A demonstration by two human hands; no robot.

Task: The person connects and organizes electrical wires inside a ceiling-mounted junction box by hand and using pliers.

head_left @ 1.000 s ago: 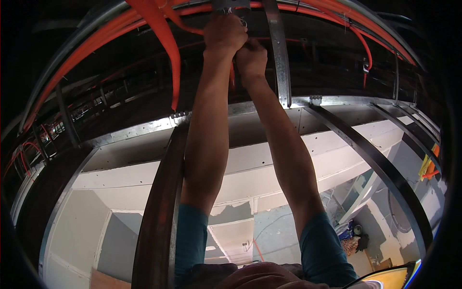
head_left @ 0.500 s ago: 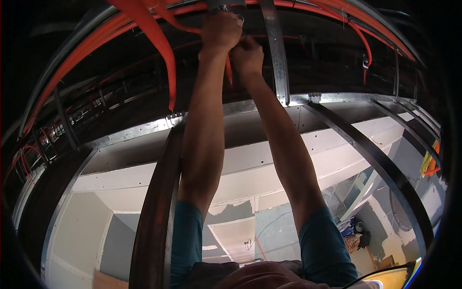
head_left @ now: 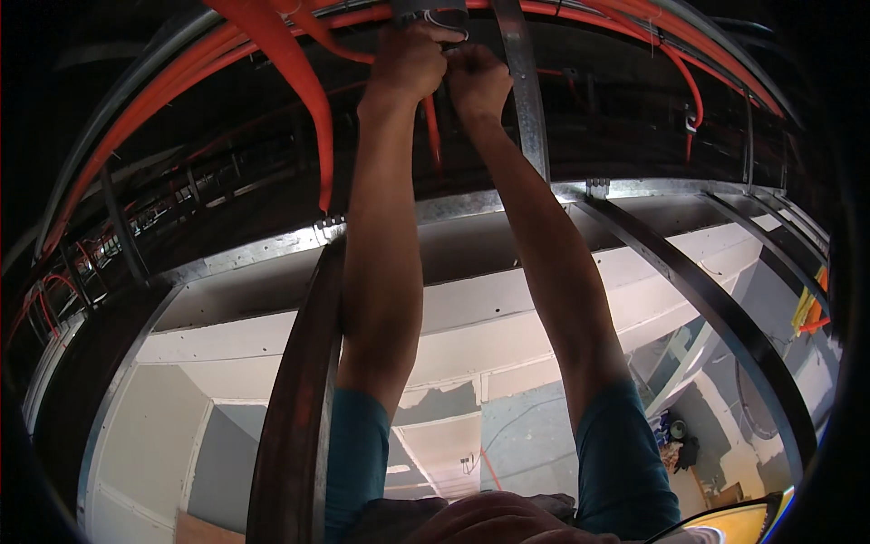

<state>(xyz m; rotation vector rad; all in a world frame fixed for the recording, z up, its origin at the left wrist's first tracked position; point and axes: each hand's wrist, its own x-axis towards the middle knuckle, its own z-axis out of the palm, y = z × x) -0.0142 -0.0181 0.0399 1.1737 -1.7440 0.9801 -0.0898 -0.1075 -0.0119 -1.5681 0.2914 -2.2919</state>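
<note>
Both my arms reach up to a grey cylindrical fitting (head_left: 426, 13) with a thin light loop at its lower side, among orange conduits (head_left: 319, 127). My left hand (head_left: 408, 62) is closed just below the fitting, a finger bent across beside the loop; what it grips is hidden. My right hand (head_left: 478, 83) is closed just right of and a little below the left, fingertips pinched on something too small to name. A short orange conduit end (head_left: 431, 131) hangs between my forearms. A vertical metal strip (head_left: 524, 109) runs close to my right hand.
A galvanised rail (head_left: 236, 258) crosses under the dark ceiling void, with metal channels (head_left: 689, 281) joined to it; one (head_left: 290, 408) runs beside my left forearm. Below are plasterboard panels (head_left: 154, 435), a yellow hanging item (head_left: 807, 304) at right and piled items (head_left: 675, 440) lower down.
My right hand has shifted slightly right and up, apart from the left. My left hand has moved a little left, and one of its fingers now reaches further across beside the loop.
</note>
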